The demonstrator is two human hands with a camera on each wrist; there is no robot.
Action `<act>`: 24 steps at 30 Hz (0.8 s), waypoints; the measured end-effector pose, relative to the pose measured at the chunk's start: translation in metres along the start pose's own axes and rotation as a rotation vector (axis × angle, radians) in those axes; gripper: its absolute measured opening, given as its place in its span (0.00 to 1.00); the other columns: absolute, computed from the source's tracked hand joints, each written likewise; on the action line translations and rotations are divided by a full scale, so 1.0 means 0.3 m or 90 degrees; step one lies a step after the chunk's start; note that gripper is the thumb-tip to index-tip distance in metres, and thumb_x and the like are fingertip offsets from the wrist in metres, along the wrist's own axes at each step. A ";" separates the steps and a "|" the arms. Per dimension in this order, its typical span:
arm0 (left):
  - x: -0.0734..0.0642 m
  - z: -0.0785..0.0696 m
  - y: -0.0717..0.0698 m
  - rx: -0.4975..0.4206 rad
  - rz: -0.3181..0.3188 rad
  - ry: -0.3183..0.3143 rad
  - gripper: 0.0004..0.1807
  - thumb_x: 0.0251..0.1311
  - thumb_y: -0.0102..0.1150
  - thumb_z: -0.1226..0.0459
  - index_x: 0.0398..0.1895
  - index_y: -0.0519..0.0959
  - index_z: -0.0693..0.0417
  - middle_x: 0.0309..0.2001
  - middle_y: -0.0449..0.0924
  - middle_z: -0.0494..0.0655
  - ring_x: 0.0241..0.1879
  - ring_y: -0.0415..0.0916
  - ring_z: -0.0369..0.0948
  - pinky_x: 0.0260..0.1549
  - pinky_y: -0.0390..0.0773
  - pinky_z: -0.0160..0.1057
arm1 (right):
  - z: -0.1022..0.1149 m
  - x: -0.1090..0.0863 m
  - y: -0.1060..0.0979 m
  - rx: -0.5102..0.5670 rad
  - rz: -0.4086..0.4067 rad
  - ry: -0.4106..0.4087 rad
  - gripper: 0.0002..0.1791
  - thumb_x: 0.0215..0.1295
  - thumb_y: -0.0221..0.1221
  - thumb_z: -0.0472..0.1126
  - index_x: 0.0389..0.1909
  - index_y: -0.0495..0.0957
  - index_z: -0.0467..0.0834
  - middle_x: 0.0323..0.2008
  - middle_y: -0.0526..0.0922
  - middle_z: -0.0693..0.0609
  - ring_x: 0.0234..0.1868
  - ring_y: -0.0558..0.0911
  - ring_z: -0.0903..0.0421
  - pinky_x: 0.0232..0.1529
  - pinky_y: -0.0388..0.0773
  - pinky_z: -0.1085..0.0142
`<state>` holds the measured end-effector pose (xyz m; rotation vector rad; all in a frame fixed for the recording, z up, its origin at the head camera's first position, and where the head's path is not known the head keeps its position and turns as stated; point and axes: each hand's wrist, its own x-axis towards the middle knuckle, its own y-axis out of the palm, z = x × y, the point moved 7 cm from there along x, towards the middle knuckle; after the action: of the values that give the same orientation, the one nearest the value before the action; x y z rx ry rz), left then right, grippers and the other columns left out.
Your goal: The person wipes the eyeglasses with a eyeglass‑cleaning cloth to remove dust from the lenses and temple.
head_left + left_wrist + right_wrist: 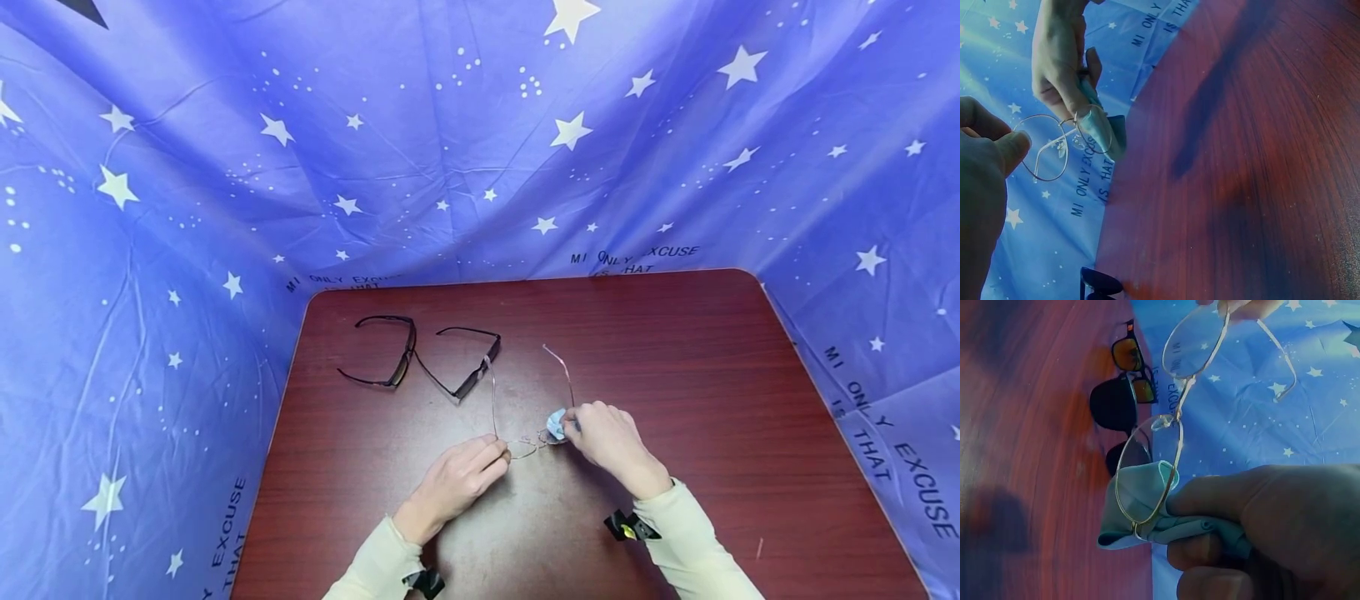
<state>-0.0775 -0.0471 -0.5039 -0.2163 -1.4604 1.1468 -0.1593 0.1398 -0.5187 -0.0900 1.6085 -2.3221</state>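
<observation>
Thin gold wire-framed glasses (1180, 434) are held up over the table, their temples pointing away from the person. At the left end of the frame, my left hand (462, 473) pinches the rim between thumb and fingers. My right hand (611, 440) grips a folded light-blue cloth (556, 424) at the other lens. In the right wrist view the cloth lies behind that lens and shows through it, bunched between thumb and curled fingers. The left wrist view shows the cloth (1102, 128) against the same lens.
Black-framed glasses with amber-tinted lenses (408, 354) lie at the back left of the dark red wooden table (675, 350). Beside them are dark sunglasses (480, 371), temples unfolded. A blue star-printed curtain (450, 150) surrounds the table's back and sides.
</observation>
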 end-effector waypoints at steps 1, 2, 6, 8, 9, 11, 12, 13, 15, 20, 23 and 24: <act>0.000 0.000 0.000 0.001 0.001 0.000 0.10 0.69 0.49 0.66 0.38 0.82 0.54 0.41 0.82 0.42 0.45 0.80 0.37 0.55 0.80 0.31 | -0.002 0.002 0.002 0.001 0.002 -0.001 0.09 0.63 0.61 0.39 0.37 0.90 0.50 0.27 0.86 0.49 0.25 0.82 0.48 0.23 0.76 0.51; 0.001 0.001 -0.001 0.003 0.001 0.000 0.10 0.69 0.49 0.66 0.38 0.82 0.54 0.42 0.82 0.42 0.45 0.81 0.37 0.55 0.80 0.31 | -0.001 0.003 0.003 0.008 0.007 -0.003 0.09 0.63 0.62 0.39 0.37 0.90 0.50 0.27 0.86 0.50 0.25 0.82 0.49 0.23 0.76 0.52; 0.002 0.001 -0.004 0.006 -0.006 0.004 0.10 0.69 0.49 0.66 0.38 0.82 0.53 0.42 0.83 0.42 0.46 0.81 0.37 0.56 0.80 0.31 | 0.019 0.006 0.008 0.067 0.039 -0.022 0.08 0.64 0.61 0.39 0.38 0.90 0.48 0.24 0.82 0.54 0.24 0.76 0.56 0.23 0.73 0.56; 0.003 0.001 -0.006 0.012 -0.013 0.010 0.10 0.69 0.49 0.65 0.38 0.82 0.53 0.42 0.83 0.42 0.46 0.81 0.37 0.56 0.80 0.32 | 0.027 0.007 0.006 0.091 0.049 -0.024 0.08 0.65 0.61 0.39 0.38 0.89 0.47 0.23 0.79 0.56 0.24 0.72 0.58 0.24 0.72 0.58; 0.003 0.001 -0.006 0.012 -0.016 0.012 0.10 0.69 0.49 0.65 0.38 0.83 0.53 0.42 0.83 0.42 0.46 0.81 0.37 0.55 0.80 0.32 | 0.031 0.007 0.005 0.096 0.051 -0.024 0.08 0.65 0.61 0.39 0.38 0.89 0.47 0.23 0.78 0.56 0.24 0.70 0.58 0.24 0.71 0.59; 0.003 0.000 -0.006 0.013 -0.020 0.017 0.10 0.69 0.49 0.65 0.38 0.83 0.53 0.42 0.83 0.42 0.46 0.81 0.38 0.55 0.81 0.32 | 0.029 0.008 0.003 0.090 0.048 -0.016 0.08 0.65 0.62 0.39 0.39 0.90 0.47 0.24 0.80 0.57 0.25 0.72 0.59 0.25 0.72 0.58; 0.004 -0.001 -0.005 0.014 -0.021 0.018 0.10 0.70 0.49 0.66 0.38 0.83 0.53 0.42 0.83 0.42 0.46 0.81 0.38 0.54 0.81 0.32 | 0.027 0.008 0.004 0.080 0.045 -0.014 0.08 0.65 0.62 0.40 0.39 0.90 0.47 0.24 0.81 0.56 0.25 0.74 0.58 0.25 0.73 0.57; 0.004 -0.002 -0.004 0.015 -0.022 0.019 0.11 0.70 0.49 0.66 0.38 0.83 0.53 0.42 0.83 0.42 0.46 0.81 0.38 0.54 0.81 0.32 | 0.022 0.008 0.005 0.067 0.042 -0.012 0.08 0.65 0.62 0.40 0.39 0.90 0.47 0.24 0.81 0.55 0.25 0.76 0.57 0.24 0.74 0.56; 0.004 -0.004 -0.002 0.010 -0.022 0.017 0.11 0.71 0.49 0.66 0.38 0.83 0.53 0.42 0.83 0.42 0.45 0.81 0.38 0.54 0.81 0.32 | 0.011 0.009 0.009 0.042 0.034 -0.006 0.08 0.65 0.62 0.40 0.38 0.90 0.48 0.23 0.80 0.54 0.25 0.78 0.54 0.24 0.75 0.53; 0.007 -0.009 0.000 -0.002 -0.024 0.013 0.12 0.72 0.48 0.67 0.38 0.83 0.54 0.42 0.83 0.42 0.45 0.81 0.38 0.53 0.82 0.31 | -0.004 0.005 0.013 0.007 0.013 0.006 0.07 0.65 0.61 0.38 0.32 0.88 0.50 0.20 0.78 0.52 0.22 0.78 0.50 0.23 0.74 0.51; 0.007 -0.012 0.002 -0.002 -0.023 0.011 0.12 0.72 0.48 0.66 0.38 0.83 0.53 0.42 0.83 0.42 0.45 0.81 0.38 0.53 0.82 0.31 | 0.012 0.001 0.017 0.027 0.021 -0.005 0.07 0.64 0.62 0.38 0.32 0.88 0.49 0.20 0.79 0.52 0.22 0.77 0.52 0.23 0.74 0.52; 0.008 -0.012 0.003 -0.002 -0.023 0.009 0.12 0.72 0.48 0.66 0.38 0.83 0.53 0.42 0.83 0.42 0.45 0.81 0.38 0.53 0.81 0.31 | 0.019 0.000 0.018 0.040 0.027 -0.008 0.07 0.64 0.62 0.39 0.34 0.88 0.49 0.20 0.79 0.53 0.22 0.77 0.53 0.23 0.74 0.52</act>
<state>-0.0754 -0.0433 -0.5037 -0.1993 -1.4480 1.1114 -0.1568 0.1331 -0.5217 -0.0554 1.5146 -2.3335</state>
